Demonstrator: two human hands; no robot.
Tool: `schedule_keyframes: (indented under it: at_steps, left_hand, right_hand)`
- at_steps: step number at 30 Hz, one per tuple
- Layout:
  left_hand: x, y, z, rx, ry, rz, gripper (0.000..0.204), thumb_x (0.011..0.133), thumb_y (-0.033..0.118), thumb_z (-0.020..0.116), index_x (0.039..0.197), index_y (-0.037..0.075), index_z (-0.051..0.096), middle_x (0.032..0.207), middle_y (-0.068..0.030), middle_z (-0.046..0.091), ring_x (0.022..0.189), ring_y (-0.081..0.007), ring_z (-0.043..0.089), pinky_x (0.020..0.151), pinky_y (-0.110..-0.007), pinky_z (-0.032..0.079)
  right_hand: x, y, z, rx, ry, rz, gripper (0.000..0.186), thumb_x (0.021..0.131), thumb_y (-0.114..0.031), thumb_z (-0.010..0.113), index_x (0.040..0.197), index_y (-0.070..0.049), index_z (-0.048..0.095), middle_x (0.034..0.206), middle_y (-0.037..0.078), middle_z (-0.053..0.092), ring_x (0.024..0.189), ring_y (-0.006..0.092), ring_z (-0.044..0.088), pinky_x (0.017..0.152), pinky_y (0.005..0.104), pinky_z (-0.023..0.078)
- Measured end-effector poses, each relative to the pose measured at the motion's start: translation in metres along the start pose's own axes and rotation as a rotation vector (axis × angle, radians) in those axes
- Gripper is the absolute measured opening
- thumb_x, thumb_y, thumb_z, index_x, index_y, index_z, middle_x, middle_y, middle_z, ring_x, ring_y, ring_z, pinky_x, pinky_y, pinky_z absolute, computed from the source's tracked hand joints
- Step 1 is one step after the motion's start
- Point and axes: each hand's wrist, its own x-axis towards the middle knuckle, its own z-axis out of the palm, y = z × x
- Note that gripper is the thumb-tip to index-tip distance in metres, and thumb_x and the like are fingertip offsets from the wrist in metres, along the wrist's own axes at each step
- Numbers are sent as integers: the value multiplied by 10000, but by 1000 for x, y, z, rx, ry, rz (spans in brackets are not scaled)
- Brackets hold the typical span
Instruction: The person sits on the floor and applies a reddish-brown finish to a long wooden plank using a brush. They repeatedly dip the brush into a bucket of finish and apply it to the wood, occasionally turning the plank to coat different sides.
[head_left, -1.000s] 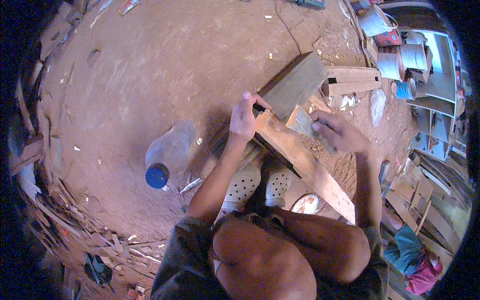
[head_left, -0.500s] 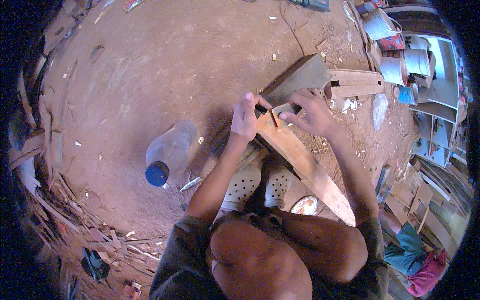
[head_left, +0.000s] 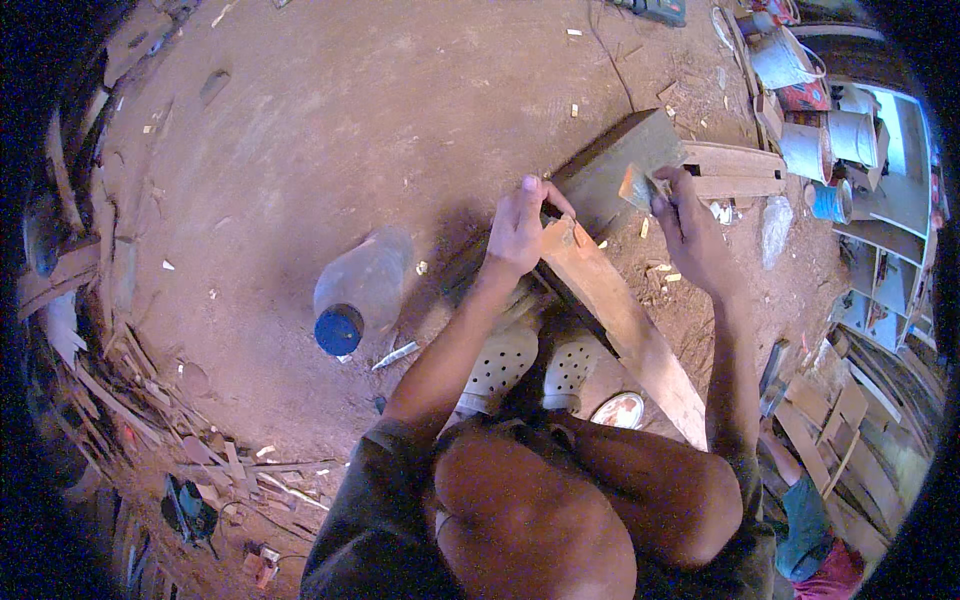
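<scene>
A long, curved wooden piece [head_left: 625,310] slants from between my hands down toward my right knee, its upper end notched. My left hand [head_left: 518,228] is closed around that upper end, thumb pointing up and forefinger bent over the tip. Apart from it, to the right, my right hand [head_left: 695,240] pinches a small flat piece [head_left: 636,188] with an orange-brown edge and a greyish face; its exact kind is unclear. Beyond the hands a thick grey wooden block [head_left: 620,160] lies tilted on the ground.
A cloudy plastic bottle [head_left: 365,285] with a blue cap lies left of my arm, near a white pointed sliver [head_left: 395,355]. Slotted timber [head_left: 735,170] rests right of the block. Buckets [head_left: 805,150] and a shelf [head_left: 890,235] stand at right. Wood scraps [head_left: 140,400] pile up at left.
My right hand has moved off the wooden piece's end, rightward and away, carrying the small flat piece. My left hand stays at the wood's end. The whole view has shifted slightly.
</scene>
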Motion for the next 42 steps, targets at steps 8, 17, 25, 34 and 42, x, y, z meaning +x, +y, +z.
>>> schedule_keyframes:
  at_steps: [8,17,25,34,42]
  left_hand:
    - [2,5,3,5,17,45,807,1023,553,154,760,-32,643,710,-141,620,724,-249,561,758,-371,437]
    - [0,6,4,0,6,11,802,1023,549,154,744,-20,646,724,-135,637,740,-242,579,767,-363,447]
    - [-1,1,1,-14,19,0,808,1015,563,147,766,-8,661,726,-132,645,727,-249,596,761,-360,459]
    - [1,3,4,-3,11,19,793,1021,545,151,782,-7,667,708,-137,624,709,-240,575,743,-364,452]
    - [-1,8,4,26,2,-20,802,1025,541,133,792,-13,664,721,-127,632,726,-225,577,765,-357,455]
  right_hand:
    - [-34,-59,-10,-78,-180,-150,339,966,-159,533,1299,-112,491,998,215,603,876,398,634,753,479,512]
    - [-46,-75,3,-143,-220,-94,381,964,-194,544,1339,-129,529,945,214,572,833,415,624,748,481,524]
    - [-65,-80,-20,-259,-462,-23,367,963,-188,555,1318,-93,536,926,224,562,870,410,633,765,465,537]
    - [-32,-19,-25,481,-370,-1,198,1000,-139,518,1167,-40,558,816,-14,469,758,85,449,684,247,410]
    - [3,6,17,384,-336,-23,204,973,-242,597,957,-39,592,846,5,557,744,104,494,706,277,438]
